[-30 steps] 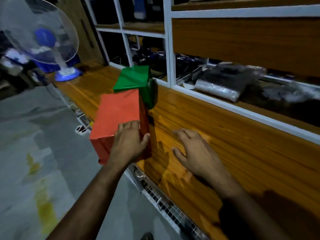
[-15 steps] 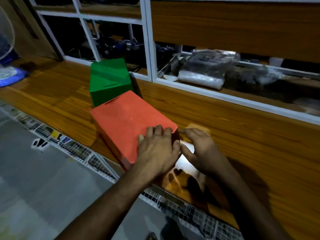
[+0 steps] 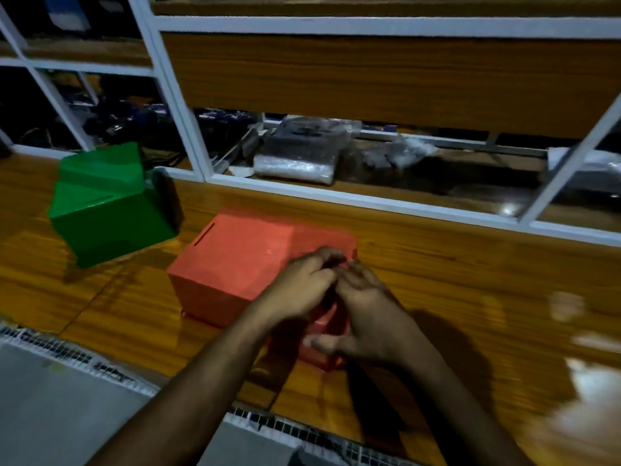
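- The red box (image 3: 235,260) sits on the wooden table (image 3: 470,297), close to its near edge. Its long axis runs from far left to near right.
- A narrow slot (image 3: 205,234) is cut into the top of the box at the far-left end.
- Both hands meet at the opposite, near-right end, so most of the box lies to the left of them and farther away.
- The left hand (image 3: 299,287) lies on the top face with its fingers curled over the right-hand top edge, gripping the box.
- The right hand (image 3: 366,307) wraps the right end face, with its fingers up by the top edge. Its thumb is spread low round the near corner, so it too holds the box. Blur hides the fingertips.
- Neither hand is closer than the other, since both touch the same end and press against each other there.
- Judged from this grip, any turn or lift would pivot about the near-right end, with the slot end swinging freely.
- A green box (image 3: 107,210) stands tilted to the far left, apart from the red one, with bare table between them.
- Behind the white frame, a plastic-wrapped packet (image 3: 299,153) lies on a shelf, well beyond the hands.
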Tool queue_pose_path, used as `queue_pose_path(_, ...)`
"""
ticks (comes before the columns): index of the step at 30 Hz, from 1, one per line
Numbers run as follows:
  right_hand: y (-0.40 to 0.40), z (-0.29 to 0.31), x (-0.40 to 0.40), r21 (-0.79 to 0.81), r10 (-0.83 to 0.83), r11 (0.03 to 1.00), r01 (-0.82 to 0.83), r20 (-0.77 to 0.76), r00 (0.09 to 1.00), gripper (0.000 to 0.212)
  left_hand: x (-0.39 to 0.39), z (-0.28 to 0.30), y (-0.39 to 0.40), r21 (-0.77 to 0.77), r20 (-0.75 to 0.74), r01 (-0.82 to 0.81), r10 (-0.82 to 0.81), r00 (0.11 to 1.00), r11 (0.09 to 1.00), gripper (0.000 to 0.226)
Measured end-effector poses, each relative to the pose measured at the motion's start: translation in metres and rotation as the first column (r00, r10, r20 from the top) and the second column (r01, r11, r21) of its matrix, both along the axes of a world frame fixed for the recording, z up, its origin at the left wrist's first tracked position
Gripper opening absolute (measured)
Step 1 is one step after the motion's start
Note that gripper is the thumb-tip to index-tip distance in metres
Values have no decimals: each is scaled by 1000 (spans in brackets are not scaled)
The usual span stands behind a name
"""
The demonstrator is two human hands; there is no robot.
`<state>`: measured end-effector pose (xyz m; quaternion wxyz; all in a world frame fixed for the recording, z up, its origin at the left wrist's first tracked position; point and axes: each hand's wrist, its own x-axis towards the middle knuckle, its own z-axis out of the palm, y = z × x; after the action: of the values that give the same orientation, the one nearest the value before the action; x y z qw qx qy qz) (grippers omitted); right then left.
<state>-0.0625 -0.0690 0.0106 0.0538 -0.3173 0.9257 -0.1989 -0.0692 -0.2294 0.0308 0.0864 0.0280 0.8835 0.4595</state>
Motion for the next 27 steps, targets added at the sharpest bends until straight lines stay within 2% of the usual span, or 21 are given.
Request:
queue_pose_path(2,8,-3,0,64,-48,997,48,4,999,114,-9,0,13,47,28,-15,14,1000,999,61)
queue_pose_path(5,26,-14,-12,88,-96,991,99,-46,994,96,-18,-1,24,-56,-17,33,-34,999,998,53)
queue_pose_path(8,54,-22,-30,6,-110,994,111,-57,992,88,-19,-6,20,-227,-95,77,-101,990,971,49)
queue_pose_path(12,85,-20,-51,-96,-172,982,166,-59,983,65,-24,-20,4,-493,-178,116,-231,956,862,52)
queue_pose_path(14,96,-19,-60,-256,-126,962,99,-94,988,50,-28,-22,-5,-533,-190,112,-248,950,838,53)
queue_pose_path(16,103,-16,-67,-282,-82,958,44,-125,989,43,-33,-21,-14,-560,-226,86,-251,941,824,52)
queue_pose_path(19,107,-5,-76,-206,-56,977,51,-16,998,42,-41,-16,-28,-598,-227,35,-212,951,801,47)
queue_pose_path(22,111,-2,-88,-214,-133,963,162,144,981,56,-50,-14,-42,-639,-168,55,-209,963,768,48)
queue_pose_path(23,111,-2,-91,-236,-190,947,220,142,972,58,-52,-14,-45,-654,-140,71,-213,967,754,50)
queue_pose_path(27,94,-11,-88,-191,-435,891,413,-95,895,57,-58,-13,-51,-751,-125,33,-191,973,659,62)
